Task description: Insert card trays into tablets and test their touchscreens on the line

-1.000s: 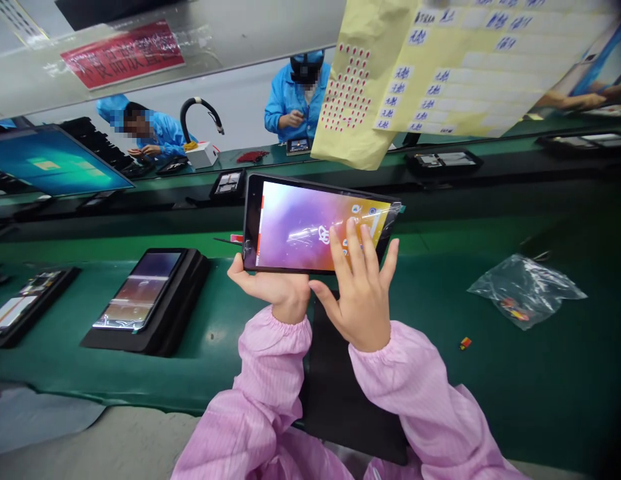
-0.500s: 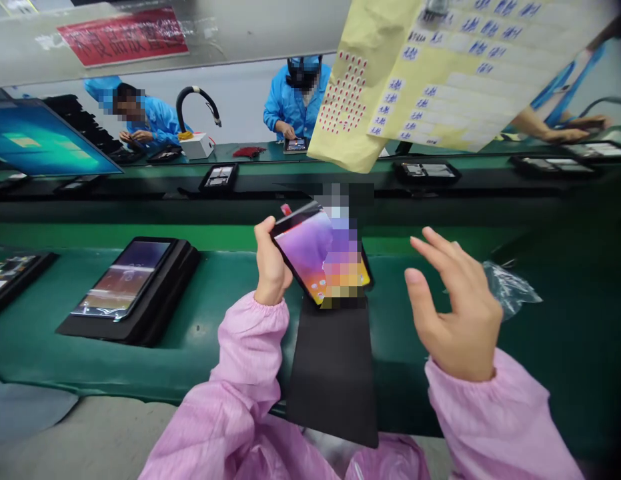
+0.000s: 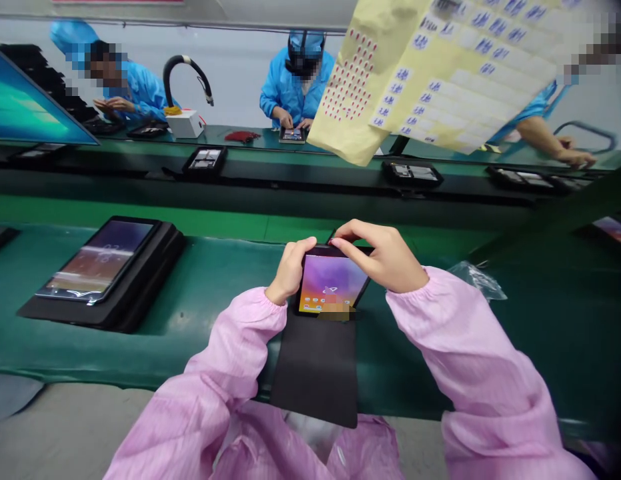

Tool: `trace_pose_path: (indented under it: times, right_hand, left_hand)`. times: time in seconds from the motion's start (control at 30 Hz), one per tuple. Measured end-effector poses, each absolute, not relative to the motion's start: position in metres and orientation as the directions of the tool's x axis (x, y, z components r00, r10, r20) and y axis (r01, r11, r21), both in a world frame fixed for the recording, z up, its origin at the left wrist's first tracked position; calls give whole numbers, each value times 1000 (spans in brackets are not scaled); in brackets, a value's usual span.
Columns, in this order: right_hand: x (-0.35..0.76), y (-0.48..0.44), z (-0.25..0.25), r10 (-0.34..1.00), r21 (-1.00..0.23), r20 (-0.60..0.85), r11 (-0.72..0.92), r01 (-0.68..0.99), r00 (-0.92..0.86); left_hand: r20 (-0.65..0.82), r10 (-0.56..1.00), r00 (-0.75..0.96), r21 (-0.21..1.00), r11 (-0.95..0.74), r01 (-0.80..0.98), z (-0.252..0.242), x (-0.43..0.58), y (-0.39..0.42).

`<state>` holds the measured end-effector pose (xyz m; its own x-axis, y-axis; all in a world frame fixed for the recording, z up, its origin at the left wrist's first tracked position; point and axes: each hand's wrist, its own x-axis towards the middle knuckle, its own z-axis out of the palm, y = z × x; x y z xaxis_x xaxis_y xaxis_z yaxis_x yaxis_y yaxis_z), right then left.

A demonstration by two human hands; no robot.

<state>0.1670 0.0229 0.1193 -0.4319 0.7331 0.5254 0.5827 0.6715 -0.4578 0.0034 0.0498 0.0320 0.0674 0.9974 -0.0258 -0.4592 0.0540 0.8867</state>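
A tablet [image 3: 333, 270] with a lit purple and orange screen is tilted up in front of me. My left hand [image 3: 291, 267] grips its left edge, thumb at the upper corner. At the top edge my right hand [image 3: 383, 253] is pinched, thumb and forefinger together; what lies between them is too small to make out. A thin dark sliver shows beside those fingertips. Below the tablet a black flat cover flap [image 3: 315, 373] lies across the table edge towards my lap.
Left on the green table [image 3: 225, 300], another tablet [image 3: 103, 260] rests on a black case. A clear plastic bag [image 3: 477, 280] lies at right. Behind runs a black conveyor [image 3: 275, 183] carrying opened devices. Yellow sheets [image 3: 390, 87] hang overhead. Several people in blue work beyond.
My right hand has come in from the right, its spread fingers now pinched at the tablet's top edge. The tablet has turned straighter and moved slightly lower. The view has shifted.
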Motion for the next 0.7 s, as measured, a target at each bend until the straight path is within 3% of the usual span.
trace_pose_path:
  times: [0.1, 0.37, 0.6, 0.7]
  right_hand:
    - [165, 26, 121, 705, -422, 542, 699, 578, -457]
    - [164, 29, 115, 675, -388, 557, 727, 566, -485]
    - [169, 27, 118, 787, -608, 445, 616, 501, -428]
    - [169, 26, 121, 801, -642, 424, 595, 484, -422]
  left_hand:
    - [54, 991, 126, 881, 12, -473, 32, 4, 49]
    - [75, 993, 93, 890, -24, -456, 24, 4, 51]
    - [84, 988, 129, 891, -17, -454, 26, 3, 50]
    - [78, 987, 140, 885, -4, -466, 27, 4, 50]
